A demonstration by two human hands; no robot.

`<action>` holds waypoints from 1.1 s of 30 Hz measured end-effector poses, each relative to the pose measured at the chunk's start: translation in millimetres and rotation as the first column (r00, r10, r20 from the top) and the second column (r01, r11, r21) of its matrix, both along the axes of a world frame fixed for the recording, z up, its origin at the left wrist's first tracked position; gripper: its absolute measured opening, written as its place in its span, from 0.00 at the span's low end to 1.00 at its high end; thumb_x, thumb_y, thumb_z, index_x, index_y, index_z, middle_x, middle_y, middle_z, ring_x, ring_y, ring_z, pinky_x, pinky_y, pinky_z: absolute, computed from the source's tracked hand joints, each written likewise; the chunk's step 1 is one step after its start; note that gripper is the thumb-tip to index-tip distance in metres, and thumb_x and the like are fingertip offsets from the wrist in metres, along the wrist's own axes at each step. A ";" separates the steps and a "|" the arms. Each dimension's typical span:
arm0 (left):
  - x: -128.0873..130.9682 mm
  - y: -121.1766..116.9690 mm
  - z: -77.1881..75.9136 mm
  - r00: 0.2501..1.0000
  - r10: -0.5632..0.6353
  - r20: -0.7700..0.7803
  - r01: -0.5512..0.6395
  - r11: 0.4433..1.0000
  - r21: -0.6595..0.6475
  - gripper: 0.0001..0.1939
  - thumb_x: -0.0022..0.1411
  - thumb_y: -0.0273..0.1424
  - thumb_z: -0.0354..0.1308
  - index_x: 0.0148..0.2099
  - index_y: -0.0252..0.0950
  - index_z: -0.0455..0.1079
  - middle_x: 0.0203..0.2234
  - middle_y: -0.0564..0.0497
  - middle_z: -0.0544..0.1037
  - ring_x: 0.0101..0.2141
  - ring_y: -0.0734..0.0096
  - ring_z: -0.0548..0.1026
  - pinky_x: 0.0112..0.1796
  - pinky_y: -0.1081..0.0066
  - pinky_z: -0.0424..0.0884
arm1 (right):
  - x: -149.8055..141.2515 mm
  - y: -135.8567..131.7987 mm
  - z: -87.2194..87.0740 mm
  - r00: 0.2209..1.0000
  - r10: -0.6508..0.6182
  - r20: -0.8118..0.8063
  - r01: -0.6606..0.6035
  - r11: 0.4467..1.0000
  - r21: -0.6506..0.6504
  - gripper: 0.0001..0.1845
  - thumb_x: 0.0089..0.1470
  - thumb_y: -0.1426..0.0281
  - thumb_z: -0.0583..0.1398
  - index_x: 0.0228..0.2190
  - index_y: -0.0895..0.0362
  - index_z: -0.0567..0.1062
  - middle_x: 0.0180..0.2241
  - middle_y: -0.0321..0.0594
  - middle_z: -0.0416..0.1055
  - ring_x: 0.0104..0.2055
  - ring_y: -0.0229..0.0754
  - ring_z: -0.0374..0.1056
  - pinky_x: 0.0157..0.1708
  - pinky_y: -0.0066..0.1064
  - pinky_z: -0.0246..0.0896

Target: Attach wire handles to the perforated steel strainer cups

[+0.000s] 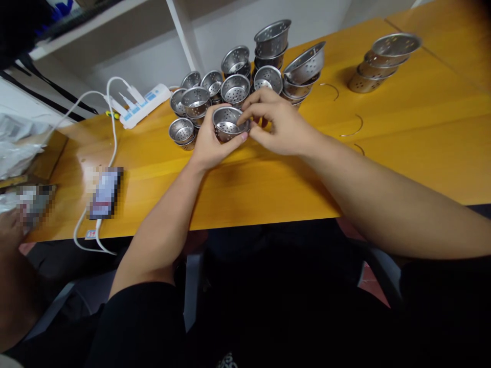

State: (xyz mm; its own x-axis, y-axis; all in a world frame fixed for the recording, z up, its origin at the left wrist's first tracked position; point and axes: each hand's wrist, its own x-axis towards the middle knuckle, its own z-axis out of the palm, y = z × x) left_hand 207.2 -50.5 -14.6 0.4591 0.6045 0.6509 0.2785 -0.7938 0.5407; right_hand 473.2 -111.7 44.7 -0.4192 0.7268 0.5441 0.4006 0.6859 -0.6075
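Observation:
My left hand (209, 143) is wrapped round a small perforated metal strainer cup (227, 121), its thumb along the near side. The cup is held just above the table, its mouth tilted towards me. My right hand (278, 122) is closed at the cup's right rim, fingertips reaching over the edge and thumb close outside. Whether anything small is between those fingers is hidden. Just behind both hands stand more strainer cups, among them a cup (235, 89) and a stacked pair (181, 132) at the left.
Thin curved wires (355, 128) lie on the orange table (245, 189) to the right. Beyond them stands a stack of strainer cups (374, 71). A white power strip (148, 105), cables and a phone (105, 194) are at the left. Another person's arm (13, 266) is at the left edge.

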 end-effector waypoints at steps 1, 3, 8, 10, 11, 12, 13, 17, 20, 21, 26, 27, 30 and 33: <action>0.6 -0.9 -0.2 1.000 -0.006 0.004 0.006 1.000 0.002 0.47 0.71 0.70 0.72 0.76 0.49 0.62 0.65 0.43 0.78 0.66 0.43 0.83 0.75 0.40 0.76 | -0.8 0.7 -2.0 1.000 0.011 0.013 -0.011 1.000 0.003 0.12 0.71 0.56 0.71 0.51 0.45 0.88 0.64 0.50 0.80 0.62 0.64 0.77 0.61 0.58 0.83; 0.8 -1.5 -0.6 1.000 -0.024 0.008 0.024 1.000 0.010 0.48 0.71 0.70 0.72 0.77 0.49 0.62 0.65 0.43 0.78 0.66 0.42 0.83 0.75 0.39 0.76 | -3.1 2.2 -6.6 0.999 0.038 0.025 -0.038 0.999 0.002 0.12 0.71 0.58 0.71 0.52 0.45 0.89 0.64 0.50 0.79 0.63 0.65 0.77 0.61 0.58 0.83; -3.2 4.3 -4.1 0.999 -0.031 -0.019 0.031 1.000 0.003 0.52 0.71 0.70 0.72 0.81 0.53 0.57 0.68 0.43 0.76 0.71 0.40 0.79 0.78 0.38 0.72 | -6.5 4.3 -12.0 0.999 0.050 -0.003 -0.050 0.999 0.012 0.13 0.70 0.59 0.70 0.54 0.45 0.88 0.60 0.49 0.80 0.63 0.64 0.77 0.61 0.58 0.83; -4.9 9.1 -7.6 1.000 -0.025 -0.015 0.025 1.000 -0.010 0.55 0.70 0.71 0.72 0.83 0.55 0.53 0.69 0.43 0.74 0.72 0.40 0.78 0.77 0.37 0.73 | -4.5 5.0 -10.2 0.998 0.049 -0.028 -0.049 0.999 0.024 0.14 0.71 0.57 0.71 0.54 0.45 0.87 0.60 0.49 0.80 0.60 0.62 0.77 0.61 0.57 0.83; -5.6 11.8 -9.6 1.000 -0.023 -0.007 0.022 1.000 -0.012 0.57 0.70 0.72 0.72 0.84 0.56 0.51 0.70 0.43 0.73 0.73 0.40 0.78 0.77 0.38 0.73 | -2.8 5.6 -8.8 0.998 0.047 -0.041 -0.046 0.998 0.031 0.14 0.71 0.55 0.71 0.53 0.45 0.87 0.60 0.49 0.80 0.59 0.61 0.78 0.61 0.57 0.83; -6.3 14.5 -11.5 1.000 -0.019 0.004 0.019 1.000 -0.012 0.57 0.69 0.72 0.72 0.85 0.57 0.50 0.70 0.43 0.72 0.74 0.40 0.77 0.77 0.38 0.73 | -0.9 6.3 -7.5 0.998 0.039 -0.051 -0.038 0.999 0.038 0.14 0.72 0.53 0.71 0.53 0.45 0.86 0.60 0.49 0.80 0.57 0.61 0.78 0.62 0.57 0.83; -6.8 17.0 -13.3 1.000 -0.014 0.016 0.014 1.000 -0.012 0.57 0.69 0.72 0.72 0.85 0.58 0.50 0.71 0.43 0.71 0.74 0.40 0.77 0.77 0.38 0.73 | 1.3 7.3 -6.3 0.998 0.025 -0.058 -0.023 0.999 0.043 0.15 0.72 0.51 0.71 0.52 0.45 0.86 0.60 0.49 0.79 0.56 0.60 0.78 0.62 0.57 0.83; -8.4 23.7 -18.0 0.999 -0.002 0.050 0.005 0.998 -0.062 0.48 0.73 0.69 0.71 0.81 0.57 0.56 0.73 0.42 0.71 0.71 0.45 0.79 0.71 0.44 0.80 | 8.8 12.7 -6.0 0.997 -0.051 -0.053 0.052 0.998 0.019 0.19 0.72 0.45 0.71 0.50 0.44 0.86 0.60 0.49 0.79 0.54 0.61 0.79 0.62 0.59 0.83; -10.2 25.3 -20.1 0.998 -0.012 0.062 0.018 0.995 -0.102 0.43 0.77 0.64 0.70 0.80 0.56 0.57 0.73 0.41 0.74 0.71 0.47 0.80 0.68 0.46 0.82 | 11.4 17.6 -10.7 0.997 -0.064 -0.038 0.064 0.998 -0.011 0.21 0.72 0.42 0.71 0.50 0.44 0.86 0.59 0.50 0.79 0.55 0.62 0.80 0.63 0.61 0.82; -10.9 25.6 -20.7 0.998 -0.012 0.062 0.018 0.994 -0.107 0.43 0.77 0.64 0.70 0.80 0.55 0.57 0.73 0.41 0.74 0.71 0.47 0.80 0.69 0.46 0.82 | 11.7 19.2 -12.7 0.998 -0.062 -0.032 0.062 0.998 -0.015 0.21 0.72 0.42 0.71 0.50 0.44 0.86 0.58 0.50 0.79 0.55 0.63 0.80 0.63 0.62 0.82; -13.5 26.7 -23.9 0.999 0.008 0.041 -0.002 0.990 -0.140 0.44 0.75 0.61 0.73 0.78 0.52 0.57 0.74 0.38 0.75 0.71 0.47 0.80 0.70 0.46 0.81 | 10.6 25.9 -23.1 0.997 -0.072 -0.004 0.072 0.997 -0.007 0.21 0.72 0.43 0.71 0.50 0.44 0.87 0.58 0.51 0.80 0.58 0.65 0.79 0.65 0.64 0.81; -13.6 27.1 -24.9 0.999 0.011 0.033 -0.006 0.989 -0.150 0.43 0.75 0.60 0.73 0.78 0.51 0.57 0.74 0.38 0.75 0.71 0.47 0.81 0.71 0.45 0.81 | 10.1 27.0 -25.0 0.997 -0.078 0.003 0.078 0.997 -0.005 0.21 0.73 0.43 0.70 0.51 0.44 0.87 0.57 0.51 0.80 0.58 0.65 0.79 0.65 0.64 0.81; -13.4 29.1 -29.5 1.000 0.017 0.025 -0.012 0.985 -0.173 0.40 0.76 0.54 0.74 0.76 0.50 0.59 0.72 0.37 0.76 0.71 0.47 0.82 0.71 0.44 0.81 | 8.7 29.8 -30.3 0.995 -0.093 0.029 0.093 0.996 -0.002 0.20 0.74 0.43 0.69 0.51 0.44 0.88 0.55 0.51 0.81 0.58 0.65 0.79 0.65 0.65 0.80; -13.5 31.4 -34.5 0.999 0.015 0.031 -0.009 0.981 -0.192 0.37 0.76 0.47 0.74 0.76 0.50 0.59 0.72 0.37 0.77 0.70 0.48 0.83 0.71 0.42 0.82 | 7.8 31.3 -33.5 0.994 -0.095 0.056 0.095 0.995 -0.011 0.19 0.74 0.45 0.69 0.50 0.45 0.88 0.53 0.51 0.82 0.56 0.65 0.79 0.65 0.66 0.80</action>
